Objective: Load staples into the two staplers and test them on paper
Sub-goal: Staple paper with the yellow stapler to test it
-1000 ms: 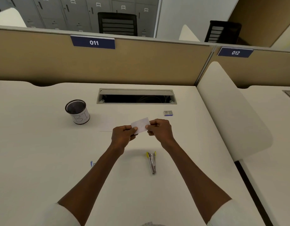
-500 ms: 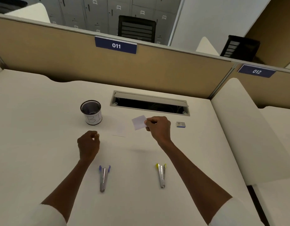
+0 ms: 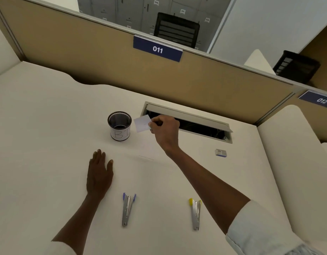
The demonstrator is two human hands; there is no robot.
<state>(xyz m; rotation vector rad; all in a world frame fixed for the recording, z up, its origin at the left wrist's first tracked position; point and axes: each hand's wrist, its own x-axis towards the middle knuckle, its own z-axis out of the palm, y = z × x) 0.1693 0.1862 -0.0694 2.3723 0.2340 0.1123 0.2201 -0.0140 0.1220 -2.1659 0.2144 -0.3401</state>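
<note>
Hands working at a desk point(image 3: 48, 126) with paper point(image 3: 142, 123) and staplers.
Right hand point(image 3: 165, 132) is pinching the paper just beside the cup point(image 3: 119, 128); left hand point(image 3: 99, 174) is lying flat, fingers released, blue stapler point(image 3: 128, 208) and yellow stapler point(image 3: 195, 213) nearer the person.

I see soft, even overhead light, bright on the pale tabletop point(image 3: 48, 126). Shadows are faint. Wide-angle bending curves the edges; detail stays fairly sharp.

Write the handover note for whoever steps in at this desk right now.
Right hand pinches a small slip of paper next to the mesh cup. Left hand rests flat and open on the desk.
Blue-tipped stapler and yellow-tipped stapler lie near the front edge, untouched. Staple box lies to the right.
Whether either stapler is loaded cannot be told. Left: put the slip away, confirm both staple.
</note>
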